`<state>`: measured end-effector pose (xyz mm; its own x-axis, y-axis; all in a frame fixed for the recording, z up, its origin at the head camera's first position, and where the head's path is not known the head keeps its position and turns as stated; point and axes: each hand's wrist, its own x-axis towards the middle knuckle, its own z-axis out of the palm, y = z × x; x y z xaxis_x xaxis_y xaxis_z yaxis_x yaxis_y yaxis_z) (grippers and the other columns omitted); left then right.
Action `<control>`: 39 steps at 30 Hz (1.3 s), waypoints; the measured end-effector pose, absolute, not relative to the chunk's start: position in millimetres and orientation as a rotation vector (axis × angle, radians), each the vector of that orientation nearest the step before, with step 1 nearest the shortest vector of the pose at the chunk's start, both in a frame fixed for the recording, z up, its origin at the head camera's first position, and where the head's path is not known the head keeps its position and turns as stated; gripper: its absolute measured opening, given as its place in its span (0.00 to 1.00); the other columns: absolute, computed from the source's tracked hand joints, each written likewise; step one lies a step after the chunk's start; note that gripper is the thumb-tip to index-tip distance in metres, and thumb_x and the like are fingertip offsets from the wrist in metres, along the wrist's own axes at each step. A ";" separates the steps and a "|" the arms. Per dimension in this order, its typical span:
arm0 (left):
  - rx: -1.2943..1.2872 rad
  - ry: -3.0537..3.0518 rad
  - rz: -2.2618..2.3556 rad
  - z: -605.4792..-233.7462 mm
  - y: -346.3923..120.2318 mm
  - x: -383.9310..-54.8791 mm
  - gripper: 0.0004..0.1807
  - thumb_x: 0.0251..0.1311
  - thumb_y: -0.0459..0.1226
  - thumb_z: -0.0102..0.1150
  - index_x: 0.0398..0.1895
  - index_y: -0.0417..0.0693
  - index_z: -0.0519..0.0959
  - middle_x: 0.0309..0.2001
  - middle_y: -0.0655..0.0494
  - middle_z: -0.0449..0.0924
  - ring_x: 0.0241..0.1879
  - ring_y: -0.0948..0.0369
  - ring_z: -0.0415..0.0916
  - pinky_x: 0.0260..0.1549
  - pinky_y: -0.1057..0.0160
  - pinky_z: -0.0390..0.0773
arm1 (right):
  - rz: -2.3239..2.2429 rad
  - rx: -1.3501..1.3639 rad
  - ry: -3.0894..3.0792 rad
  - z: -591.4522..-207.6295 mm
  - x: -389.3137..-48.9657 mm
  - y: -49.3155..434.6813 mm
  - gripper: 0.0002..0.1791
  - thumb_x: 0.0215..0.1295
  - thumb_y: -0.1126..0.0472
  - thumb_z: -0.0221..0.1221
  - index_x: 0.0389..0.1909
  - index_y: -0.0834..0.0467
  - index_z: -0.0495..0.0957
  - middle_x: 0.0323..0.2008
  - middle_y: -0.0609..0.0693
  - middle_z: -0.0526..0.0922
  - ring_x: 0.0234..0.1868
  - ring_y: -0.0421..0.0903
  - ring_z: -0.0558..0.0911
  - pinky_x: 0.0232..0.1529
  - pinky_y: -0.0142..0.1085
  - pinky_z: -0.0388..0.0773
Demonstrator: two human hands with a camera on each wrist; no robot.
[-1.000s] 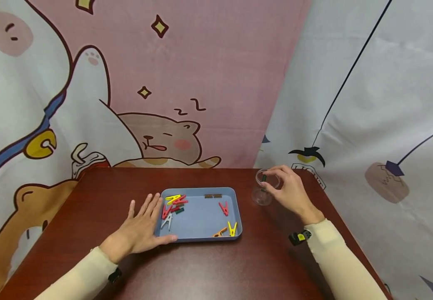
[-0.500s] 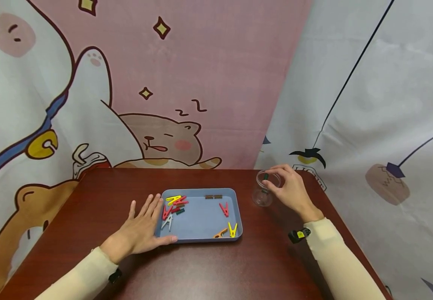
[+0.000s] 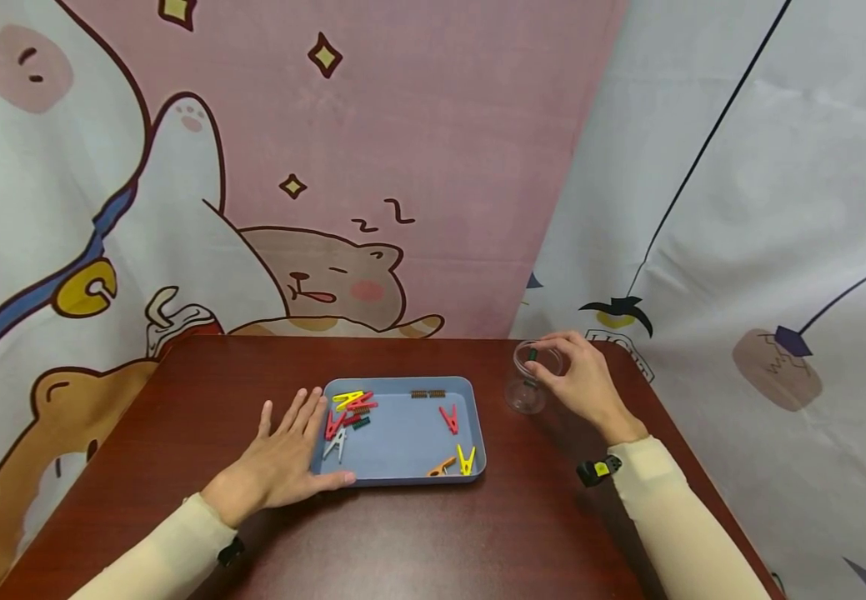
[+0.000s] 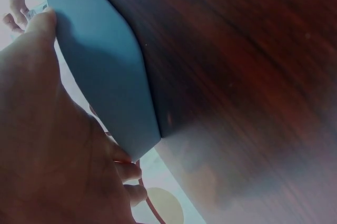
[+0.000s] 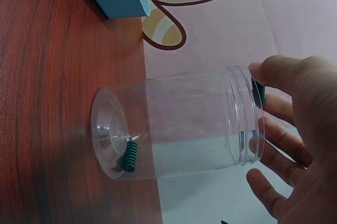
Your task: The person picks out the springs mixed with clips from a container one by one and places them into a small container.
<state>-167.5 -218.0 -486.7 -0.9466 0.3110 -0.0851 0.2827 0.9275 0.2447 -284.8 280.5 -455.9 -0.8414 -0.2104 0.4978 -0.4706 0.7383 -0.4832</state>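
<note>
At the mouth of a clear plastic jar (image 5: pixel 184 113), my right hand (image 3: pixel 586 387) pinches a dark green coil spring (image 5: pixel 258 92) between thumb and forefinger. The other fingers spread beside the jar's rim. Another green spring (image 5: pixel 130 156) lies inside at the jar's bottom. My left hand (image 3: pixel 278 467) rests with straight fingers along the left side of a blue-grey tray (image 3: pixel 402 442), its thumb at the front edge. Near that hand the tray holds yellow, red and white clips, a brown spring (image 3: pixel 361 411) and a green spring (image 3: pixel 361 423).
Toward the tray's right side lie a red clip (image 3: pixel 450 419), a yellow clip (image 3: pixel 466 460) and an orange clip (image 3: pixel 442 467). Two brown springs (image 3: pixel 428 393) lie by its back wall. A cartoon-printed cloth (image 3: pixel 440 167) hangs behind the dark wooden table (image 3: pixel 433 533).
The head view has shifted very slightly. My right hand keeps the spring at the jar's mouth with barely any movement, and my left hand stays on the tray.
</note>
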 end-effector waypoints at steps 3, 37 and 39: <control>0.460 2.961 0.352 -486.5 -218.0 -167.4 0.78 0.65 0.85 0.61 0.97 0.38 0.49 0.98 0.36 0.44 0.97 0.34 0.41 0.87 0.14 0.37 | 0.865 0.511 -2.533 -456.1 -284.5 281.3 0.22 0.71 0.60 0.82 0.63 0.61 0.92 0.63 0.61 0.88 0.65 0.65 0.88 0.62 0.64 0.88; 0.466 2.961 0.359 -487.5 -219.1 -169.1 0.78 0.64 0.85 0.62 0.97 0.38 0.49 0.97 0.36 0.44 0.97 0.33 0.41 0.86 0.14 0.36 | 0.765 0.570 -2.475 -451.4 -277.7 274.3 0.27 0.68 0.62 0.83 0.66 0.61 0.90 0.65 0.64 0.86 0.67 0.67 0.85 0.65 0.69 0.84; 0.469 2.962 0.359 -486.1 -219.4 -169.2 0.79 0.64 0.84 0.62 0.97 0.37 0.48 0.98 0.36 0.44 0.97 0.33 0.40 0.86 0.13 0.36 | 0.738 0.598 -2.454 -449.9 -275.2 270.7 0.26 0.68 0.62 0.84 0.65 0.61 0.91 0.65 0.64 0.87 0.67 0.67 0.85 0.65 0.69 0.82</control>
<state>-169.2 -219.4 -486.1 -0.9447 0.3176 -0.0822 0.2888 0.9239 0.2510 -275.2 270.7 -449.9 -0.7757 -0.2599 0.5751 -0.5339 0.7560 -0.3786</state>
